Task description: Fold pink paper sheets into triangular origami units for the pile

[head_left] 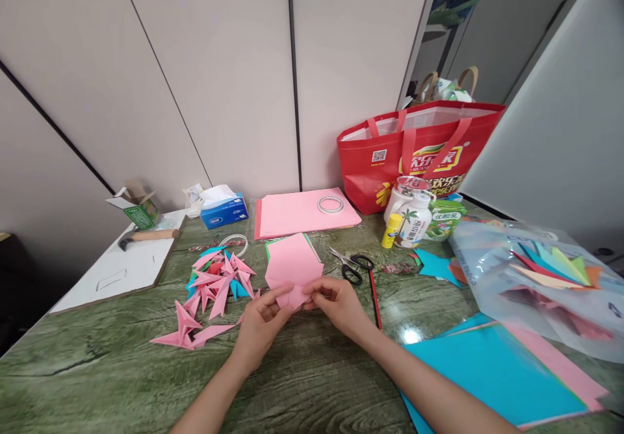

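Observation:
A small folded piece of pink paper (pixel 291 297) is pinched between my two hands at the middle of the table. My left hand (pixel 260 320) grips its left side, thumb on top. On the right side, my right hand (pixel 338 301) has thumb and fingertips closed on the same paper. Just beyond lies a stack of pink sheets (pixel 295 258) with green and white edges showing. Left of my hands is a heap of folded pink and blue paper pieces (pixel 221 278). Scissors (pixel 351 268) with black handles and a red pencil (pixel 375 297) rest to the right.
Pink sheets (pixel 292 216) carrying a tape roll (pixel 330 205) lie at the back. A tissue box (pixel 224 212) and hammer (pixel 146 236) are on the left. Rightward stand a glue stick (pixel 391 231), white bottle (pixel 414 223), red bag (pixel 361 167), blue paper (pixel 497 369) and plastic bag (pixel 487 271).

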